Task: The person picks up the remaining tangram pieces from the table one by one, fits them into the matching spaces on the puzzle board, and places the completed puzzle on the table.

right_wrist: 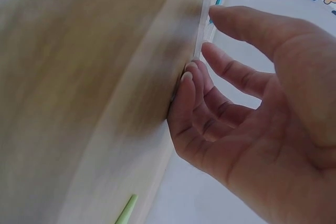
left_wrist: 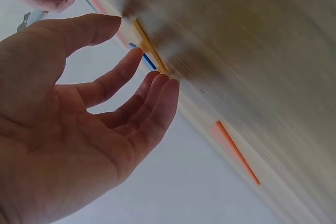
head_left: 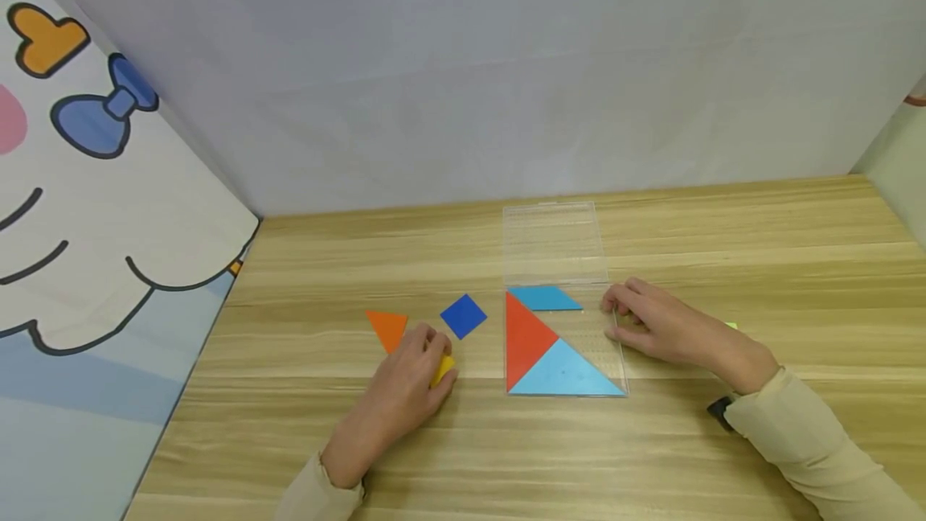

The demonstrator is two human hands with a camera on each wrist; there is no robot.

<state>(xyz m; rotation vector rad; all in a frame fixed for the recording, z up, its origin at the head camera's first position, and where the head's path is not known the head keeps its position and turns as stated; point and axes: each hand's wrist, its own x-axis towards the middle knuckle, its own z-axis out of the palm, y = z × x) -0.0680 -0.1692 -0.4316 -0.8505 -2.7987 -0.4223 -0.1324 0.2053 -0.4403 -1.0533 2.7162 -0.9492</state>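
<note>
In the head view, my left hand point(head_left: 405, 386) is over a yellow piece point(head_left: 443, 370), which shows between thumb and forefinger. The left wrist view shows loosely bent fingers of that hand point(left_wrist: 100, 98) at one end of the yellow piece point(left_wrist: 149, 45); the thumb stands apart from it. My right hand point(head_left: 669, 326) rests with bent fingers at the right edge of a clear tray point(head_left: 624, 352). Flat in the tray lie a red triangle point(head_left: 528, 342), a large light blue triangle point(head_left: 567, 372) and a light blue parallelogram point(head_left: 546, 298).
An orange triangle point(head_left: 388, 330) and a dark blue square point(head_left: 464, 317) lie left of the tray. Behind the tray is a clear, flat panel point(head_left: 555, 244). A green piece point(head_left: 732, 326) shows partly behind my right forearm. A pale curtain rises behind the wooden table point(head_left: 289, 296).
</note>
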